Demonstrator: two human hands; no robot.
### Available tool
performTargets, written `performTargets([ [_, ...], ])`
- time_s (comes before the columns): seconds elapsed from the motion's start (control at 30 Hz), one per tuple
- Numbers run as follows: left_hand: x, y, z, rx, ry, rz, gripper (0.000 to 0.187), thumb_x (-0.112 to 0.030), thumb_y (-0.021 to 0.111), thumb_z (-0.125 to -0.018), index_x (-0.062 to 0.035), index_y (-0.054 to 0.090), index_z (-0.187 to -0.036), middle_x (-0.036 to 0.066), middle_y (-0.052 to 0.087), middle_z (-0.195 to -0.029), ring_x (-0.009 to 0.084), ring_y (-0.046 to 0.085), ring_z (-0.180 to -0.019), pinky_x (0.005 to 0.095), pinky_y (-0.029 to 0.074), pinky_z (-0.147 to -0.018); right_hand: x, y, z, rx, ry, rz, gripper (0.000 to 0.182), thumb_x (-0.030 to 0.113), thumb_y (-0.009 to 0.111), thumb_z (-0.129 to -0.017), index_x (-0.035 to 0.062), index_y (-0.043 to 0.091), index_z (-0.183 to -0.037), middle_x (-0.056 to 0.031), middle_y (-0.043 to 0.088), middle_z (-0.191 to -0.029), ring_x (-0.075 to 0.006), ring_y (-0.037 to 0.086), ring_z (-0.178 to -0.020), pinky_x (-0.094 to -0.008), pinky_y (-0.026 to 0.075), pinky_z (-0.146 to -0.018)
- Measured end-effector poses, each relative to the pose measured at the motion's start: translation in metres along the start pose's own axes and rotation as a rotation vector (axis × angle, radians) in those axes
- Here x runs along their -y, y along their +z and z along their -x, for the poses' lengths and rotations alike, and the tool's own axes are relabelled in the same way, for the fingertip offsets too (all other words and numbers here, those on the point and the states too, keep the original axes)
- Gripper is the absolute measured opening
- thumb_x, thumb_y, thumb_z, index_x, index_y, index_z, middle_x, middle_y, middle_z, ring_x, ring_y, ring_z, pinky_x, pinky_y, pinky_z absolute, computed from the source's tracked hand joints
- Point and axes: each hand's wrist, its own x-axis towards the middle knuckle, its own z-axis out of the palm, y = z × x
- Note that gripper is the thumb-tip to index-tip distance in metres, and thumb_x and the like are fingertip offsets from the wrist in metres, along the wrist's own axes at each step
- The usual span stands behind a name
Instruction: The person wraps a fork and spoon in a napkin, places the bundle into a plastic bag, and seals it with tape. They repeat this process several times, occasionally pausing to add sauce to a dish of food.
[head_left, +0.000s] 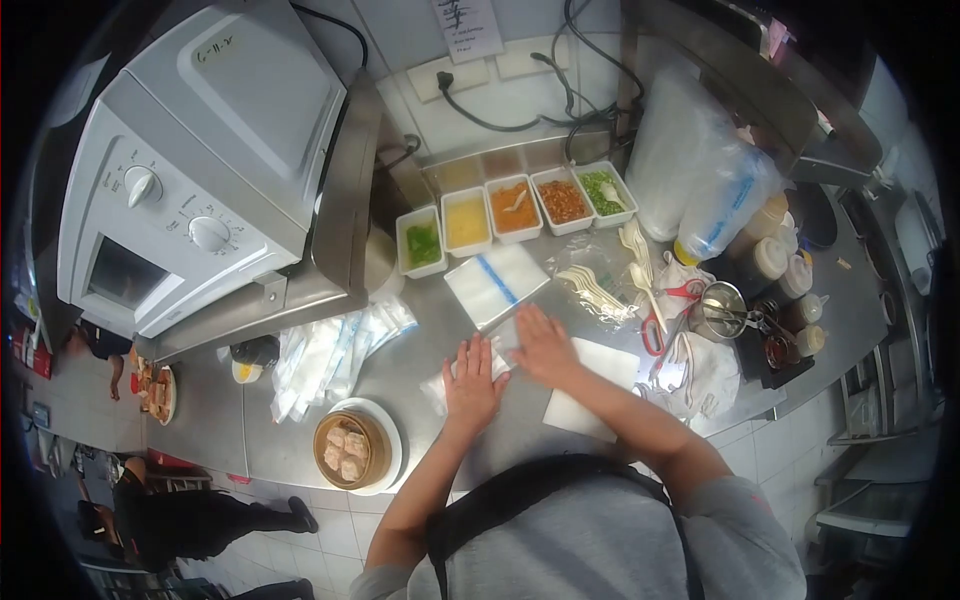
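My left hand (473, 388) lies palm down with its fingers spread on a small clear plastic packet (434, 391) on the steel counter. The contents of the packet are hidden under the hand. Just to the right, my right hand (542, 345) is flat, fingers stretched out, its tips by the packet's upper end. Beyond both hands lies a stack of white plastic bags with a blue stripe (497, 284). A white sheet (604, 378) rests partly under my right forearm.
Several white tubs of toppings (466, 222) line the wall. A bamboo steamer of dumplings (352, 450) stands on a plate near the front edge. Right of me are plastic forks (590, 290), red-handled scissors (653, 335), a metal cup (718, 310) and bottles. A microwave (205, 170) stands left.
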Motion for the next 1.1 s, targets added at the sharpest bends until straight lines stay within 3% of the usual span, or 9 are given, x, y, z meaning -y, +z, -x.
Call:
performTargets([
  [0.17, 0.019, -0.027, -0.016, 0.018, -0.023, 0.237, 0.055, -0.021, 0.057, -0.083, -0.0141, 0.038, -0.134, 0.012, 0.041, -0.133, 0.0287, 0.042, -0.12, 0.0455, 0.038, -0.094, -0.005, -0.035, -0.014, 0.008, 0.175, 0.026, 0.054, 0.029, 0.052, -0.085, -0.0009, 0.039, -0.128, -0.0137, 0.036, -0.138, -0.0266, 0.03, -0.129, -0.0423, 0.027, -0.103],
  [0.23, 0.034, -0.027, -0.02, -0.071, 0.119, 0.452, 0.049, -0.005, 0.062, -0.076, -0.0153, 0.049, -0.122, 0.012, 0.053, -0.112, 0.0269, 0.054, -0.098, 0.0385, 0.045, -0.08, 0.001, -0.042, -0.021, 0.086, 0.28, -0.03, 0.05, 0.026, 0.054, -0.083, -0.0009, 0.043, -0.124, -0.0132, 0.042, -0.133, -0.0282, 0.035, -0.126, -0.042, 0.03, -0.1],
  [0.43, 0.057, -0.014, -0.016, 0.524, 0.065, 1.048, 0.039, 0.004, 0.057, -0.078, -0.0128, 0.058, -0.113, -0.002, 0.044, -0.073, 0.0078, 0.04, -0.062, 0.0233, 0.037, -0.058, -0.028, -0.039, -0.053, 0.211, 0.37, -0.054, 0.038, 0.022, 0.065, -0.073, 0.0029, 0.055, -0.105, -0.0134, 0.055, -0.112, -0.0296, 0.049, -0.109, -0.0442, 0.041, -0.086],
  [0.53, 0.039, -0.034, -0.004, 0.544, 0.19, 1.146, 0.046, 0.005, 0.054, -0.081, -0.0162, 0.056, -0.122, -0.007, 0.036, -0.066, 0.0026, 0.034, -0.061, 0.0189, 0.031, -0.053, -0.042, -0.06, -0.047, 0.439, 0.201, -0.379, 0.024, 0.015, 0.063, -0.076, 0.0033, 0.058, -0.096, -0.0127, 0.055, -0.111, -0.0245, 0.054, -0.101, -0.0392, 0.045, -0.079],
  [0.63, 0.027, -0.051, 0.005, 0.593, 0.133, 1.263, 0.057, 0.005, 0.053, -0.082, -0.0173, 0.046, -0.133, -0.008, 0.036, -0.066, 0.003, 0.03, -0.06, 0.0194, 0.03, -0.053, -0.047, -0.074, -0.033, 0.14, 0.103, -1.019, 0.027, 0.019, 0.064, -0.081, 0.0053, 0.057, -0.103, -0.0091, 0.058, -0.109, -0.0196, 0.058, -0.096, -0.0344, 0.048, -0.074],
  [0.7, 0.015, -0.059, 0.011, 0.49, 0.13, 1.363, 0.059, 0.005, 0.052, -0.082, -0.016, 0.042, -0.136, -0.006, 0.044, -0.075, 0.004, 0.037, -0.066, 0.0195, 0.034, -0.061, -0.039, -0.082, -0.014, -0.021, 0.296, -1.966, 0.03, 0.018, 0.061, -0.086, 0.0071, 0.053, -0.112, -0.0103, 0.057, -0.114, -0.0195, 0.057, -0.101, -0.0325, 0.048, -0.084],
  [0.8, -0.01, -0.053, 0.015, 0.257, 0.133, 1.502, 0.062, 0.005, 0.051, -0.082, -0.0135, 0.035, -0.139, 0.0, 0.051, -0.101, 0.0081, 0.046, -0.089, 0.0222, 0.036, -0.082, -0.026, -0.056, 0.018, 0.436, 0.229, -2.145, 0.042, 0.015, 0.064, -0.083, 0.0061, 0.048, -0.121, -0.0122, 0.055, -0.117, -0.0186, 0.056, -0.106, -0.0314, 0.046, -0.088],
  [0.93, -0.038, -0.045, 0.009, -0.02, 0.235, 1.389, 0.06, 0.004, 0.05, -0.082, -0.01, 0.035, -0.139, 0.007, 0.035, -0.141, 0.0151, 0.029, -0.13, 0.0295, 0.02, -0.107, 0.001, -0.074, 0.054, 0.366, 0.142, -1.511, 0.045, 0.013, 0.07, -0.077, 0.0055, 0.054, -0.118, -0.0089, 0.06, -0.111, -0.0162, 0.058, -0.1, -0.0312, 0.046, -0.086],
  [1.1, -0.064, -0.069, -0.012, 0.151, 0.245, 1.472, 0.048, 0.003, 0.052, -0.082, -0.0061, 0.048, -0.129, 0.008, 0.043, -0.136, 0.0158, 0.038, -0.125, 0.0296, 0.028, -0.104, -0.027, -0.1, 0.079, 0.337, 0.172, -1.065, 0.039, 0.014, 0.075, -0.07, 0.0031, 0.063, -0.106, -0.0062, 0.066, -0.097, -0.0138, 0.061, -0.088, -0.0286, 0.046, -0.08],
])
